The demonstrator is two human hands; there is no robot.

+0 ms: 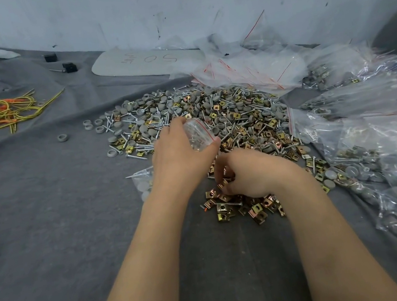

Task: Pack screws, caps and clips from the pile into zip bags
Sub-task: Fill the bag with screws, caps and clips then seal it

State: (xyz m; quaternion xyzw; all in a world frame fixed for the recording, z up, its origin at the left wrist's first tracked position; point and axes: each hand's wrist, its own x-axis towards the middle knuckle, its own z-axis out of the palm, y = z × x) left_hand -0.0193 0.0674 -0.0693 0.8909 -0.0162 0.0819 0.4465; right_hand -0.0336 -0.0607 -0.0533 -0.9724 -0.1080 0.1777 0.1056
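Fingers of the left hand [178,153] curl round a small zip bag [199,134] over the pile [211,108], while the right hand [249,176], fingers bent, pinches brass clips [224,183] at the pile's near edge.

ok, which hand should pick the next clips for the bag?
Right. The right hand rests on the brass clips, fingers pinching some; the left hand is taken up gripping the zip bag over the pile.

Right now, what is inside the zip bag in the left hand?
Through the clear zip bag a few silvery screws show. The left hand covers its lower part, so what else it holds cannot be seen.
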